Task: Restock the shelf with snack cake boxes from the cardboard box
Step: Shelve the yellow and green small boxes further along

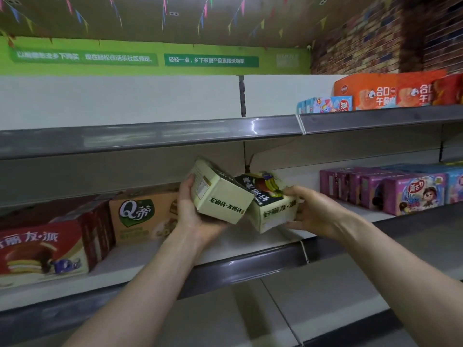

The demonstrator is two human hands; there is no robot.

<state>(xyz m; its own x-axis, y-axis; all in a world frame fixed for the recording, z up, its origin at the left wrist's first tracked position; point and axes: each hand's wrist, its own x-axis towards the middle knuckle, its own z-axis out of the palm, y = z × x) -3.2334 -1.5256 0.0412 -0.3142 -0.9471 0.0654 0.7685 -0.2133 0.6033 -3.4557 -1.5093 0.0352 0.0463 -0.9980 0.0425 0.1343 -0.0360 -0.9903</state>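
Hands over the middle shelf (pixel 225 249): left hand (pixel 193 211) grips a tilted cream snack cake box (pixel 220 194), long axis toward the shelf back; right hand (pixel 310 211) clasps a second cream box (pixel 273 209), printed face upward, the boxes touching.

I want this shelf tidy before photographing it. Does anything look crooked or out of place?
Yes: the two cream boxes in the left hand and right hand are tilted, print upside down, not yet set down. The shelved boxes stand straight.
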